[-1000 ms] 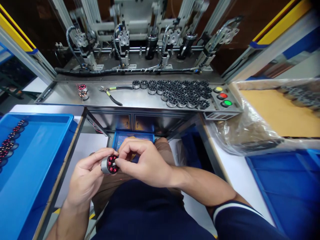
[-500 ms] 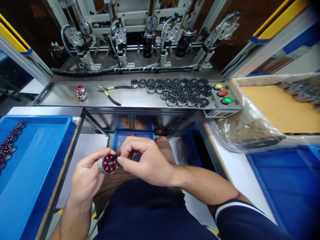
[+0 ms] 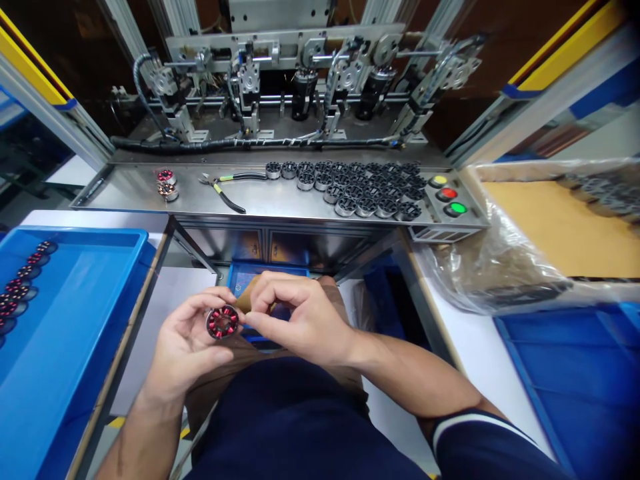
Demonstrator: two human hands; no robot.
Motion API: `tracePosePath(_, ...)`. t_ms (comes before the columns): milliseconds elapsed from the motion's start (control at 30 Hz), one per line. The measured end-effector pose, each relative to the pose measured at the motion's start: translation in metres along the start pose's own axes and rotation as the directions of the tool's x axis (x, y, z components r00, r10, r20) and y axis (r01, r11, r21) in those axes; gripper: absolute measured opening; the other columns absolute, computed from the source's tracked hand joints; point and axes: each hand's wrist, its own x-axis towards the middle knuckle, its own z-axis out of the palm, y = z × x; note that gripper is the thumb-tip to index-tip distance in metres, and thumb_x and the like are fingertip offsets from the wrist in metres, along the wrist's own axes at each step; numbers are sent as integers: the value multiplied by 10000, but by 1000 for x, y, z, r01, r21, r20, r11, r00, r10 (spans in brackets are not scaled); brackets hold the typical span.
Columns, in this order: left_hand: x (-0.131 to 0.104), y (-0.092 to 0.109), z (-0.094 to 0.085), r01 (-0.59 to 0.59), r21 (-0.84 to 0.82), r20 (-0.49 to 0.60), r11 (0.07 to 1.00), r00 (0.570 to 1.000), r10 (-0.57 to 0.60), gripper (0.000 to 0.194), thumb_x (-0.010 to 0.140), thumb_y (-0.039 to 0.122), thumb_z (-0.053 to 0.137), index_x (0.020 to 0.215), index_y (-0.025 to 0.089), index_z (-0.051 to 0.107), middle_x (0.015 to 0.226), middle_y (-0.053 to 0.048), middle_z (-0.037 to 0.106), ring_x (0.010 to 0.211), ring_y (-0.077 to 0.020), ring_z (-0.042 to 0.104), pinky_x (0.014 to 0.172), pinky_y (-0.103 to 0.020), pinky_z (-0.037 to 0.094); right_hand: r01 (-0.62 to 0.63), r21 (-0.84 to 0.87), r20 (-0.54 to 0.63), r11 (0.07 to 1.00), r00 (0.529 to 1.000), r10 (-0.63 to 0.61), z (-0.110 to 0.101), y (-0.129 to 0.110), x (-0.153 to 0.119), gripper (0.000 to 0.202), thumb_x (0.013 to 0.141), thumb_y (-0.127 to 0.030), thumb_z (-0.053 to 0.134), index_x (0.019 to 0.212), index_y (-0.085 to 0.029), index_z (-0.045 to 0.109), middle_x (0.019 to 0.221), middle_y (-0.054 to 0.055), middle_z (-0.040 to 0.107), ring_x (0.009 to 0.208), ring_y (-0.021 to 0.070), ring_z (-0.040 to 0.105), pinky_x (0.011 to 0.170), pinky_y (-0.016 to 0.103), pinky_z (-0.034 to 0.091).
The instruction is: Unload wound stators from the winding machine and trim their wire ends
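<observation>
My left hand [image 3: 181,343] holds a wound motor stator [image 3: 223,323] above my lap, with its ring of red wire coils facing up towards me. The fingers lie behind and over its rim, and the thumb stretches below it. My right hand [image 3: 303,317] is closed in a pinch at the stator's right edge, thumb and forefinger together. Whatever lies between those fingertips is too small to make out. On the metal ledge ahead are two wound stators [image 3: 167,185], and cutting pliers [image 3: 225,187] with black and yellow handles lie beside them.
Several unwound stators [image 3: 357,183] crowd the ledge's right half, near yellow, red and green buttons [image 3: 449,194]. A winding machine [image 3: 300,87] stands behind. At left, a blue tray [image 3: 85,300] holds a row of wound stators. A plastic-lined box [image 3: 565,230] stands at right.
The stator has turned in my left hand, so its coil face now points more towards me. The left thumb has swung below it. My right hand has shifted slightly right, still pinched.
</observation>
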Motion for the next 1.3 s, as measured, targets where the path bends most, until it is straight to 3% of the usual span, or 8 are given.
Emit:
tracePosePath(133, 2, -2, 5, -37, 3, 12, 999, 999, 37, 335, 694, 99, 836, 976, 251, 740, 1057, 2, 665, 834, -122, 743, 787, -191, 617, -7, -3, -28, 1000, 1000, 7, -2, 2, 0, 201, 819, -169, 699, 641, -168, 606, 694, 0, 618, 646, 111, 573, 628, 251, 448)
tracePosePath(300, 2, -2, 8, -124, 29, 19, 992, 992, 123, 361, 696, 67, 825, 1000, 232, 723, 1056, -7, 680, 834, -134, 750, 790, -216, 630, -93, 64, -34, 994, 995, 95, 2, 7, 1, 202, 814, -221, 708, 646, -168, 609, 714, 24, 639, 674, 141, 600, 645, 284, 468)
tracePosePath(500, 2, 0, 9, -286, 173, -38, 943, 954, 296, 428, 657, -54, 786, 973, 220, 695, 1044, 2, 670, 895, -148, 755, 834, -233, 623, -171, 217, -57, 961, 981, 187, 4, 11, -5, 320, 738, -438, 812, 830, -189, 634, 822, 20, 646, 727, 143, 606, 649, 271, 503)
tracePosePath(633, 1, 0, 8, -340, 261, -111, 903, 919, 378, 411, 689, -43, 766, 1001, 209, 678, 1059, -18, 665, 909, -184, 757, 830, -298, 639, -133, 258, -26, 957, 989, 144, 13, 14, -13, 390, 678, -430, 867, 872, -190, 629, 828, 11, 631, 714, 133, 599, 657, 265, 521)
tracePosePath(800, -2, 0, 8, -359, 368, -160, 858, 884, 438, 438, 644, -13, 819, 1007, 192, 682, 1064, -54, 706, 913, -182, 740, 822, -308, 643, 3, 134, -69, 991, 998, 6, 22, 11, -13, 201, 848, -284, 737, 700, -180, 648, 689, 5, 640, 653, 129, 587, 647, 276, 493)
tracePosePath(933, -4, 2, 8, -366, 377, -150, 851, 882, 446, 444, 651, -13, 813, 1021, 201, 693, 1049, -58, 725, 1000, -187, 706, 804, -278, 639, 64, 69, -131, 996, 990, -54, 19, 5, -10, 197, 865, -250, 714, 692, -178, 653, 672, 5, 641, 636, 126, 589, 637, 276, 481)
tracePosePath(1100, -5, 1, 8, -392, 434, -135, 811, 862, 489, 463, 643, -36, 808, 1019, 210, 702, 1061, -50, 727, 994, -166, 700, 802, -235, 618, 43, 153, -58, 987, 998, -34, 23, 6, -11, 192, 782, -312, 809, 778, -183, 668, 710, 4, 648, 653, 133, 601, 615, 264, 505)
tracePosePath(1300, -8, -1, 9, -419, 491, -108, 764, 840, 531, 495, 615, -32, 826, 1026, 218, 710, 1058, -50, 738, 972, -193, 717, 777, -271, 633, 91, 34, -108, 995, 990, -87, 24, 3, -12, 170, 865, -204, 700, 700, -176, 669, 678, 14, 664, 637, 129, 609, 635, 268, 501)
